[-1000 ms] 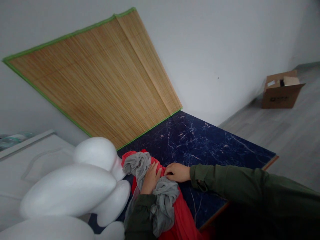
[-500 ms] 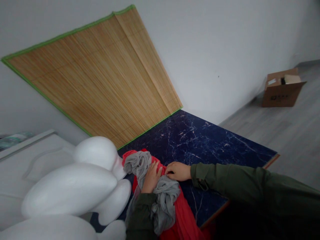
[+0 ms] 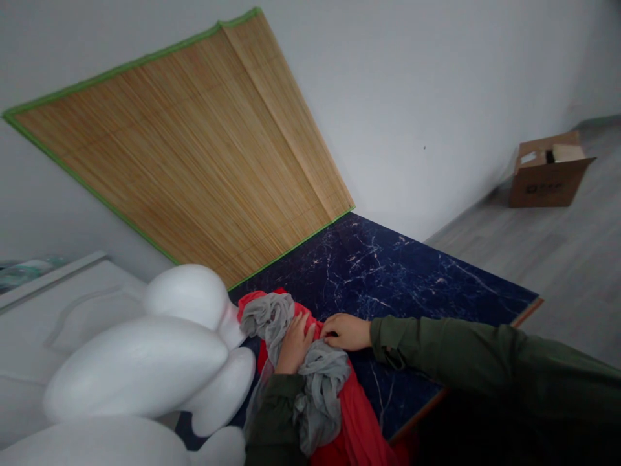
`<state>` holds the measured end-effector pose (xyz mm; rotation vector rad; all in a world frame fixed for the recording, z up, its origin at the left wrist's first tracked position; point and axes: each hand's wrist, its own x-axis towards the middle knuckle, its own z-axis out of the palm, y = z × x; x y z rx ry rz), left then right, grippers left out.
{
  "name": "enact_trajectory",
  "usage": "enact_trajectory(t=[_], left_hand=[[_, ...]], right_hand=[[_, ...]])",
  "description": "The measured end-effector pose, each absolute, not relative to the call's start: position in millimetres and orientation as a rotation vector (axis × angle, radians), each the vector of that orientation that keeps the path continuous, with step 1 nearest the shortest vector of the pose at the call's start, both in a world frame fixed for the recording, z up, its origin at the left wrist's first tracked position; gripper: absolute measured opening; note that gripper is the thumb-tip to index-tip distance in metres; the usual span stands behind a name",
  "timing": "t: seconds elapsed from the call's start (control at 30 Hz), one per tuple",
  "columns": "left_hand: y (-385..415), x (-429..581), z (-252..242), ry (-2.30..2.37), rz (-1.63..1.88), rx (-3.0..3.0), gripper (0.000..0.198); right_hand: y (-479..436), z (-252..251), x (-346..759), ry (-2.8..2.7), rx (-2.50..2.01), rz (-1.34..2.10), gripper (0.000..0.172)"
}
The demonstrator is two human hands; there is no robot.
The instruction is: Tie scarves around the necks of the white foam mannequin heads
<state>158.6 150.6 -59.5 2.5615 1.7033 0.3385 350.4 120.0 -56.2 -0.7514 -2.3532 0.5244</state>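
Right hand (image 3: pixel 345 332) on red cloth (image 3: pixel 356 430), navy marble board (image 3: pixel 412 272), grey floor (image 3: pixel 548 259)

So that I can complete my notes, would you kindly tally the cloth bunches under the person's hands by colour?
Red cloth: 1
Grey cloth bunches: 2, upper and lower, possibly one piece
Total: 3
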Motion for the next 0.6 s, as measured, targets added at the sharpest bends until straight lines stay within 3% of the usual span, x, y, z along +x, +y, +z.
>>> enact_trajectory(t=[0.6], left_hand=[[149.2, 159.8, -57.7, 1.709, 0.341, 2.566, 0.045]], right_hand=[[122.2, -60.1, 349.4, -2.342, -0.720, 0.510, 0.018]])
